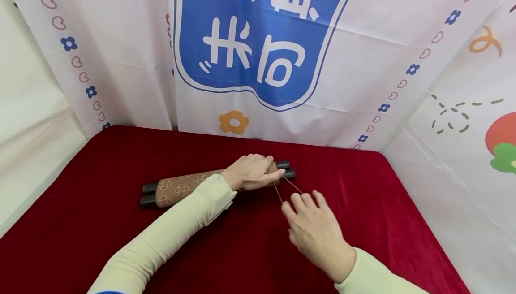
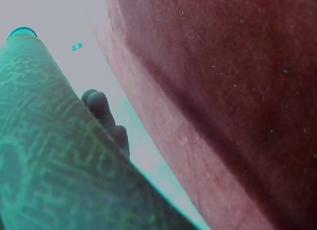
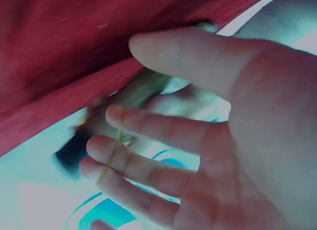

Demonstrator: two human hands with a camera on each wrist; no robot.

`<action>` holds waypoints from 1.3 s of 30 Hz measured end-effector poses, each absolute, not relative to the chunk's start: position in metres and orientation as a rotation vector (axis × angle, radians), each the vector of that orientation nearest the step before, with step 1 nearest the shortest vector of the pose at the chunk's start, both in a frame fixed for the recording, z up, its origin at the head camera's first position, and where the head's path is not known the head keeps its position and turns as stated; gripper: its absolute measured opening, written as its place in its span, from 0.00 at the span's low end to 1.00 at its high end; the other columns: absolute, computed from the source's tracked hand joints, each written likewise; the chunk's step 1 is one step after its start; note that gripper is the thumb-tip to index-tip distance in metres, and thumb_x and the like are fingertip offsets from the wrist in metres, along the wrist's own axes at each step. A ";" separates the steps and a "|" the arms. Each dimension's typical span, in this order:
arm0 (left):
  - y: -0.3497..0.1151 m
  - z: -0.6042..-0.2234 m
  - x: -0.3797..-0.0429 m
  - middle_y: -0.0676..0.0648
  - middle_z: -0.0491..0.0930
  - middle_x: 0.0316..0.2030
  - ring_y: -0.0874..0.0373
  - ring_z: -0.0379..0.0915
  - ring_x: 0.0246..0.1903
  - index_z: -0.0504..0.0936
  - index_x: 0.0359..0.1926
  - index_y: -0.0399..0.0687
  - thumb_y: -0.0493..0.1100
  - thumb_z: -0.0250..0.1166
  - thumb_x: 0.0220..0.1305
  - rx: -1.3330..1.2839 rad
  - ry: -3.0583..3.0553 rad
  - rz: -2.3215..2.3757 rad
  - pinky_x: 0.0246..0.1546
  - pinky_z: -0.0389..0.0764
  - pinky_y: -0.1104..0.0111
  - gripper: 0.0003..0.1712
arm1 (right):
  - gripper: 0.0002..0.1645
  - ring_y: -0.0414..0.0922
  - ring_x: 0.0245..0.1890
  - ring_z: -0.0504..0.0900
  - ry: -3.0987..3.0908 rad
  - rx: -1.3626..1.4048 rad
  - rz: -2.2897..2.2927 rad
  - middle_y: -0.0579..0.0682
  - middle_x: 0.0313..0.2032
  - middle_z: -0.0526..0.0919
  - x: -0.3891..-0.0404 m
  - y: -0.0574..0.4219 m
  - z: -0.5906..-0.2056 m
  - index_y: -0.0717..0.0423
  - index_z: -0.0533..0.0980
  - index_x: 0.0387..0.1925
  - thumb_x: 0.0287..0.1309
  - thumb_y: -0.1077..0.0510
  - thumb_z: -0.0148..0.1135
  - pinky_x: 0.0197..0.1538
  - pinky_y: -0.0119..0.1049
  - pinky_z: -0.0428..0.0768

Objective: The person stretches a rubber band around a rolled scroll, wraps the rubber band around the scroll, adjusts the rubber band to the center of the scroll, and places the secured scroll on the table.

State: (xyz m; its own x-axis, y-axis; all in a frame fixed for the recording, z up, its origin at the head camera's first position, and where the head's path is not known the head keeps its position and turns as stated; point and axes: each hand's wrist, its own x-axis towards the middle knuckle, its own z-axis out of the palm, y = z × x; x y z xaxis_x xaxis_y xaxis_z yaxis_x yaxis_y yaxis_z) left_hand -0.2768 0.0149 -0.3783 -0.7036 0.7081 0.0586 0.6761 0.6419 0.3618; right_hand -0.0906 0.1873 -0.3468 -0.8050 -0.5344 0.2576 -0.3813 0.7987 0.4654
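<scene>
A rolled scroll (image 1: 181,189) in brown cloth with a gold flower pattern lies across the red table, dark roller ends (image 1: 149,200) jutting out at both sides. My left hand (image 1: 251,173) grips it near its right end; in the left wrist view its fingertips (image 2: 101,107) curl past the scroll's edge. From that end a thin cord (image 1: 293,184) stretches in two taut strands to my right hand (image 1: 318,233). The right wrist view has the cord (image 3: 118,153) crossing the pads of several spread, nearly straight fingers, with the thumb (image 3: 168,49) standing apart.
Dark red velvet (image 1: 250,258) covers the table under the scroll. Behind it hangs a white curtain (image 1: 354,52) with a blue sign (image 1: 258,74), and pale printed cloth walls (image 1: 455,164) close in both sides.
</scene>
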 end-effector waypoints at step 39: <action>0.005 -0.350 -0.251 0.54 0.74 0.25 0.62 0.65 0.25 0.82 0.38 0.50 0.41 0.44 0.66 1.409 2.620 1.058 0.31 0.71 0.69 0.17 | 0.36 0.37 0.49 0.85 -2.337 0.761 2.492 0.39 0.51 0.88 -0.197 0.247 -0.404 0.44 0.89 0.44 0.52 0.79 0.48 0.53 0.34 0.85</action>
State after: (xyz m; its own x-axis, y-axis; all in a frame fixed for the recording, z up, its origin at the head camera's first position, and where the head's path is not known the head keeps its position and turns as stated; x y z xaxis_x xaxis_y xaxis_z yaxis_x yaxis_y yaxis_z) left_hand -0.2507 0.0052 -0.3504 -0.6018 0.7350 0.3123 0.7457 0.3773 0.5492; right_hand -0.1973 0.2473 -0.4040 -0.8447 -0.5312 0.0653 -0.0313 -0.0729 -0.9968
